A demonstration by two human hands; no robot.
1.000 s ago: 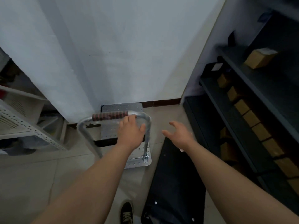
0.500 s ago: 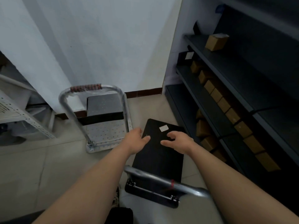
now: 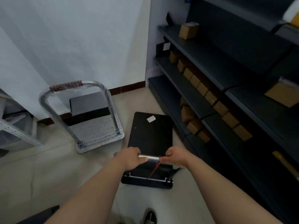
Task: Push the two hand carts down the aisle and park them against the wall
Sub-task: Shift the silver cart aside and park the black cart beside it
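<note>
Your left hand point(image 3: 129, 158) and right hand point(image 3: 175, 156) grip the handle point(image 3: 149, 158) of the black cart point(image 3: 150, 135) — shelves point(image 3: 210, 59) hold brown boxes point(image 3: 188, 31), some cut off.

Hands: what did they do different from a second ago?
The left hand let go of the silver cart, and it and the right hand took hold of the black cart's handle. The silver cart stayed by the wall.

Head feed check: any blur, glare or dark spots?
Head view: soft, the red grip on the silver cart smeared; wall bright; shelving dim, its top right corner blurred; a glint on the handle bar of the black cart between left hand and right hand.
</note>
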